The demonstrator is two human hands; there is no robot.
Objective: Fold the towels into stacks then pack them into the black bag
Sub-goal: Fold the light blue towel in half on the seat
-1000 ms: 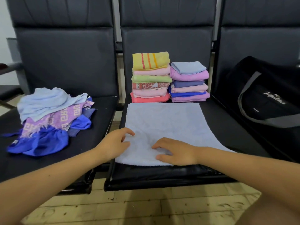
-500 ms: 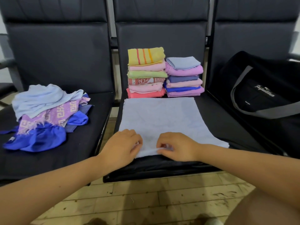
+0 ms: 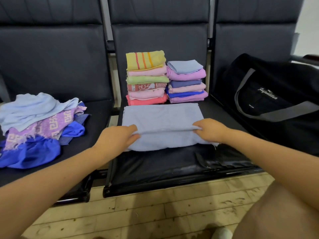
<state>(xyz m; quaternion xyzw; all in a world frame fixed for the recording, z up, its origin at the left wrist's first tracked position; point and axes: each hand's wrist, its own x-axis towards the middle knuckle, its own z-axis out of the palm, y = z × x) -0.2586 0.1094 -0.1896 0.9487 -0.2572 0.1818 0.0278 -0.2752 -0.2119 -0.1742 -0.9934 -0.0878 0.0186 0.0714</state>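
Head view: you've got the light blue towel (image 3: 162, 118) on the middle seat (image 3: 172, 163), its near edge pinched in both hands, left hand (image 3: 117, 138) and right hand (image 3: 209, 129), fingers curled over the fold. I'd carry that edge to the far edge by the two folded stacks (image 3: 165, 78), keeping corners matched. Unfolded pile (image 3: 39, 121) waits on the left seat, black bag (image 3: 276, 100) on the right.

Head view, down over seat (image 3: 155, 163)
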